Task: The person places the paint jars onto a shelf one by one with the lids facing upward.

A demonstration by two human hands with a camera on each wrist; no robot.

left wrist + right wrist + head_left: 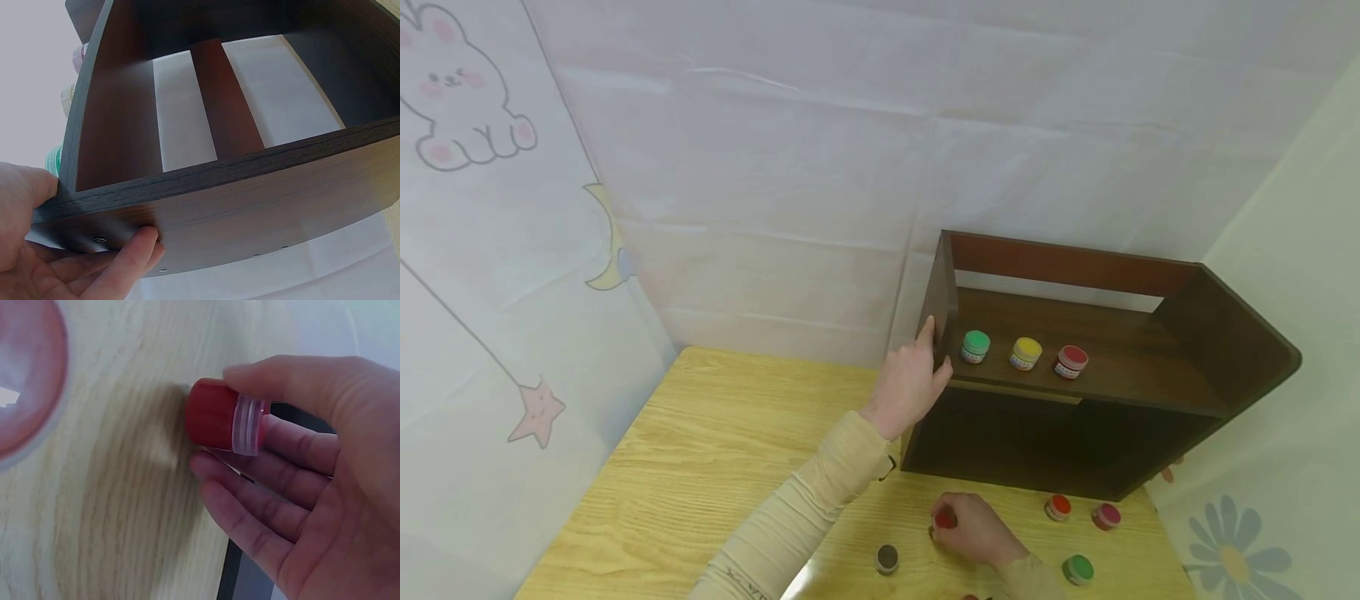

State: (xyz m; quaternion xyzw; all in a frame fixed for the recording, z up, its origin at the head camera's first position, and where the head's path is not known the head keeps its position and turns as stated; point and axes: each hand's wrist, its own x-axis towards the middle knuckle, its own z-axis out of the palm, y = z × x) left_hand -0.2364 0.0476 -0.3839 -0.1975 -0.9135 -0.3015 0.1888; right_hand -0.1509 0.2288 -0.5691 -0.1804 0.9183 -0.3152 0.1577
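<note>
My left hand [908,383] grips the left side panel of a dark brown wooden shelf unit [1120,342]. In the left wrist view the thumb lies at the panel's front edge and the bent fingers touch its outer face. Low in front of the shelf, my right hand [976,529] pinches a small red jar [212,415] with a clear ridged rim. Thumb and fingers sit on opposite sides of this jar, close over the table. Up on the shelf board, a green jar [975,346], a yellow jar [1026,353] and a dark red jar [1071,362] stand in a row.
On the wood-grain table [722,433] stand a dark brown jar [887,559], a bright red jar [1057,507], a magenta jar [1106,517] and a green-topped jar [1078,569]. A white cloth wall [760,167] rises behind the shelf unit, and another printed cloth borders the right side.
</note>
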